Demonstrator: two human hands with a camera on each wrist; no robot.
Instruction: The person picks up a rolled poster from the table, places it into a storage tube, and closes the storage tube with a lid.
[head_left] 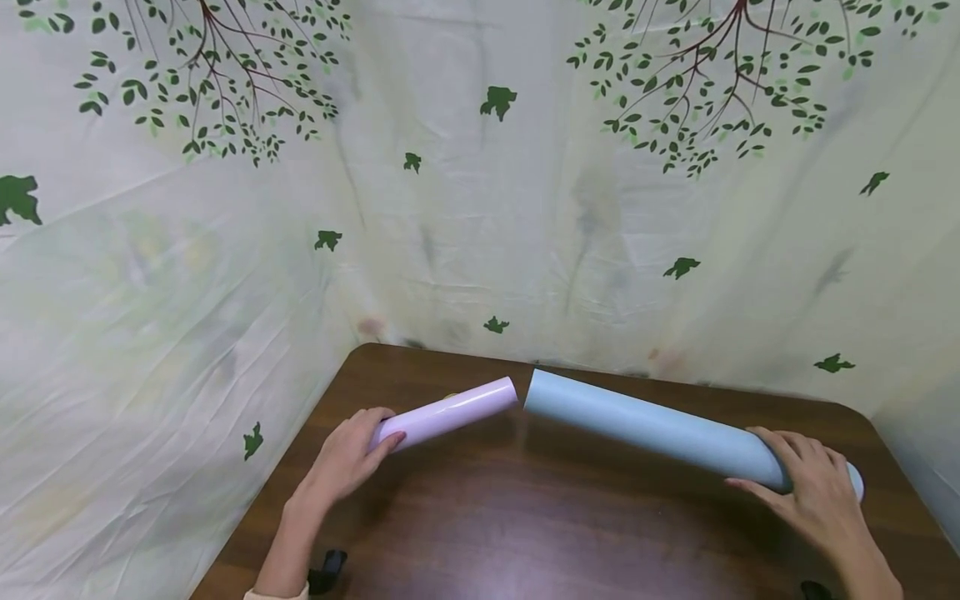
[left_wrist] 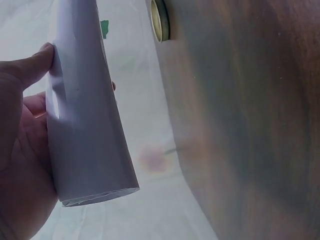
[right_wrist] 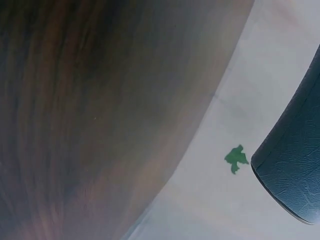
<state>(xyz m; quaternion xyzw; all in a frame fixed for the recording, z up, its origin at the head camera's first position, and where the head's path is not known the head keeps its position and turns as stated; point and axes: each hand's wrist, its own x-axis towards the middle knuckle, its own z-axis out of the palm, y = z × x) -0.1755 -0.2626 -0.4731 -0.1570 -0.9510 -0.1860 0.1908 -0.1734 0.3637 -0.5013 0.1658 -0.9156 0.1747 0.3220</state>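
Near its lower end, my left hand (head_left: 345, 458) grips a glossy lilac roll (head_left: 450, 412), thumb in front and fingers behind. In the left wrist view the roll's near end looks closed over. My right hand (head_left: 813, 492) holds a longer, thicker light blue roll (head_left: 645, 425) close to its right end, fingers over the top and thumb on the near side. Both rolls are tilted above the table, their inner ends raised and close together with a small gap between. Only one end of the blue roll (right_wrist: 292, 165) shows in the right wrist view; that hand is out of frame.
A brown wooden table (head_left: 525, 517) lies below. Behind the lilac roll, mostly hidden in the head view, is a small yellowish ring-shaped thing (left_wrist: 166, 21), possibly a tape roll. A pale cloth (head_left: 450, 250) printed with leaves surrounds the table's back and sides.
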